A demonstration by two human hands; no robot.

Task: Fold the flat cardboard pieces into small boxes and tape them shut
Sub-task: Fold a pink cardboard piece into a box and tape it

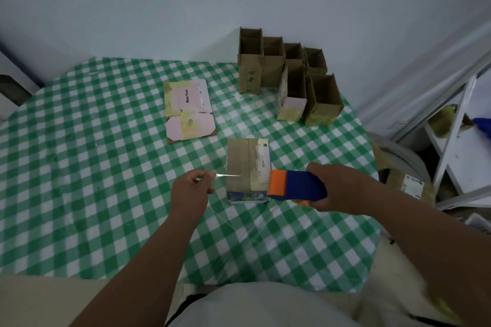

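Green-and-white checked cloth covers the table (79, 167), which stands against a pale wall. Nearest the camera, the person's two forearms reach out over the cloth. The left hand (191, 188) has its fingers curled, pinching the free end of a strip of clear tape (228, 175) between thumb and fingertips. The right hand (326, 188) grips a blue and orange tape dispenser (297, 185), its orange end pointing left at the box. Between the two hands stands a folded cardboard box (247, 167), its brown flaps closed on top; the tape stretches across its near part from the dispenser to the left hand, though whether it already touches the cardboard is hard to judge, the strip being so faint. Farther back and to the left, a stack of flat cardboard pieces (188, 111) lies on the cloth, pale pink and yellowish, with printed lettering. At the far right of the table, a cluster of open-topped brown boxes (289, 77) stands upright near the wall. Off the table to the right, a white shelf frame (457, 119) holds blurred objects.
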